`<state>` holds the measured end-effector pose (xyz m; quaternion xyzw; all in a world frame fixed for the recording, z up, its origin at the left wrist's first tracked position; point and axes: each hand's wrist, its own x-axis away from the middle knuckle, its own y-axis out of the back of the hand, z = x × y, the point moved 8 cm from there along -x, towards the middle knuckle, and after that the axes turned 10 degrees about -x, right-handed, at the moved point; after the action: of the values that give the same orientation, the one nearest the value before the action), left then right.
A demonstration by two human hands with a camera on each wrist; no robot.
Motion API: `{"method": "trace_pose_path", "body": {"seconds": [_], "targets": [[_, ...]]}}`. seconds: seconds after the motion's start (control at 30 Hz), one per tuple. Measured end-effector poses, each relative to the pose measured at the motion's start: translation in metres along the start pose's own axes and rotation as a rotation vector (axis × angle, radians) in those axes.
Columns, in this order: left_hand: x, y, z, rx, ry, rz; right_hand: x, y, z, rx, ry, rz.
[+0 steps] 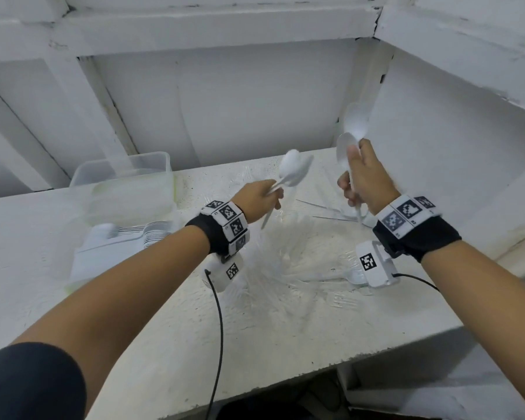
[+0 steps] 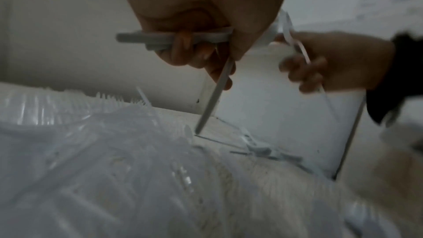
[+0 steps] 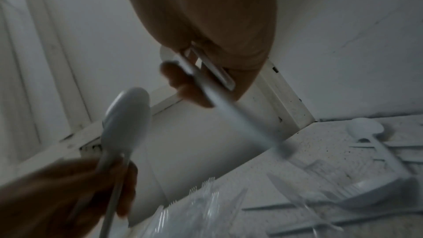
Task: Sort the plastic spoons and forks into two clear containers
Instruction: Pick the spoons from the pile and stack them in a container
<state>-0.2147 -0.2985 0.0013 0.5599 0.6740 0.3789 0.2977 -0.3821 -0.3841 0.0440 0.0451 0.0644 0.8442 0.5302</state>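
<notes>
Left hand (image 1: 256,197) fingers (image 2: 183,46) curled round a small bunch of white plastic spoons (image 1: 291,171), gripped at the handles; exact count unclear from blur. Bowls point up and away to the right in the head view, long axis diagonal, handle ends sticking out below the fist toward the surface (image 1: 285,322). Right hand (image 1: 365,180) fingers (image 3: 183,86) clenched on a second set of white spoons (image 1: 350,137), at least two: bowls up, long axis near vertical, handles poking out under the palm. Both bunches held in the air above the surface, well apart from each other. Spoons are opaque white, smooth oval bowls, flat narrow handles. Below and between the hands, a loose pile of clear plastic forks (image 1: 285,262) lies on the surface, tines visible in the left wrist view; a few white pieces lie scattered near the back right (image 1: 346,216). Left of the pile, near clear container (image 1: 88,256) holds a neat row of stacked white spoons, long axes pointing left. Behind it a second clear container (image 1: 125,169) by the white wall; contents unclear. Surface is white, speckled. Both wrists carry black bands with marker tags and a camera unit.
</notes>
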Motion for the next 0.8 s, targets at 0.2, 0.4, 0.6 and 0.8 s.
{"method": "trace_pose_path", "body": {"seconds": [0.2,0.4,0.6,0.8], "targets": [[0.014,0.016,0.024,0.367,0.178,-0.135,0.026,-0.013,-0.048,0.41,-0.131,0.267],[0.035,-0.003,0.03,0.475,0.242,0.006,0.056,0.013,-0.08,0.904,-0.169,0.248],[0.05,-0.02,0.032,0.493,0.252,0.087,0.082,0.031,-0.111,1.158,-0.353,0.307],[0.059,-0.025,0.034,0.494,0.263,0.121,0.085,0.015,-0.104,1.1,-0.248,0.301]]}}
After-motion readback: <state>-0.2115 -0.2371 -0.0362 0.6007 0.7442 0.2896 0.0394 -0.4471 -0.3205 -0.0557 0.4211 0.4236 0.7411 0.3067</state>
